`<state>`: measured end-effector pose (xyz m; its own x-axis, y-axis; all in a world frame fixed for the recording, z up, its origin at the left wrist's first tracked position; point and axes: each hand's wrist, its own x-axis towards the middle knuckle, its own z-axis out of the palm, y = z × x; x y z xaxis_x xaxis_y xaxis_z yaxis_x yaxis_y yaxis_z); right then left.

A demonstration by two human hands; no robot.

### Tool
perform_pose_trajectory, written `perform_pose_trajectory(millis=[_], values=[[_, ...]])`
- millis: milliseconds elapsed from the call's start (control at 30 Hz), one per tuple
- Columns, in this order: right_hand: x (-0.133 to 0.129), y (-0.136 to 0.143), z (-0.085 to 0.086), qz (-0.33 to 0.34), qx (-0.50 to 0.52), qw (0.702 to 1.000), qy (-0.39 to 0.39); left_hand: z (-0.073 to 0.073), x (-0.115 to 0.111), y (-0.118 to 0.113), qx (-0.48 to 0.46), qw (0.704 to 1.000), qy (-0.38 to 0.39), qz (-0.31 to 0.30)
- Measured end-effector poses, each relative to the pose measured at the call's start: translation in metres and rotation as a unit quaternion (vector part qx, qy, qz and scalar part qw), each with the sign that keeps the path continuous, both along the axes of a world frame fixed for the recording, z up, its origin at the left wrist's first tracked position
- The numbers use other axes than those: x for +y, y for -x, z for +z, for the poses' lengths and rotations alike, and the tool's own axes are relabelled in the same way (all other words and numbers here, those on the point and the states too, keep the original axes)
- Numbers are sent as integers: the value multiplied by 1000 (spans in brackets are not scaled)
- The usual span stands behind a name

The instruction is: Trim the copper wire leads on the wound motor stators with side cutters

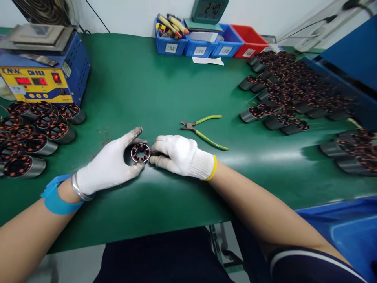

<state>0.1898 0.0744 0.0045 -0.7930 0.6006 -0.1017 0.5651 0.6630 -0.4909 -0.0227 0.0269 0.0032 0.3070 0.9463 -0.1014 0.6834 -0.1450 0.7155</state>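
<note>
On the green mat, a small motor stator (140, 153) with copper windings sits with its open end facing up, near the front middle. My left hand (108, 163), in a white glove with darkened fingertips, curves around its left side, thumb at the near edge and fingers at the far edge. At the stator's right edge is my right hand (176, 154), also gloved, its fingers curled and pinched together against the rim. Whatever lies between those fingertips is hidden. Green-handled cutting pliers (203, 131) lie spread apart beyond my right hand.
Wound stators (35, 141) crowd the left, before a blue-and-yellow powered unit (38, 78). More stators (282, 94) stand at the right. Blue bins (200, 47), a red bin (249, 39) and a digital clock (209, 11) line the back. Wire scraps (103, 138) lie beside my left hand.
</note>
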Motion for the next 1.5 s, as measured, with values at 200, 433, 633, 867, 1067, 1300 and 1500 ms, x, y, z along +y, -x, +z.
perform_pose_trajectory(millis=[200, 433, 633, 867, 1067, 1300, 1500], values=[[-6, 4, 3, -15, -35, 999, -13, -3, -4, -14, 9, 996, -85, -4], [18, -20, 11, -53, 22, 981, 187, 5, -3, -23, 34, 998, -51, -11], [24, -37, 25, -187, 92, 950, 235, 6, -5, -28, 31, 999, -33, -18], [-6, 1, 17, -136, -12, 969, 208, 5, -6, -23, 13, 999, 22, 28], [1, -8, 11, -156, 0, 948, 278, 8, -5, -20, 0, 1000, 28, -5], [2, -11, 13, -141, 11, 944, 297, 3, -3, -22, 3, 999, 1, -51], [4, -15, 16, -138, 30, 921, 362, 1, -4, -24, 2, 999, 2, -44]])
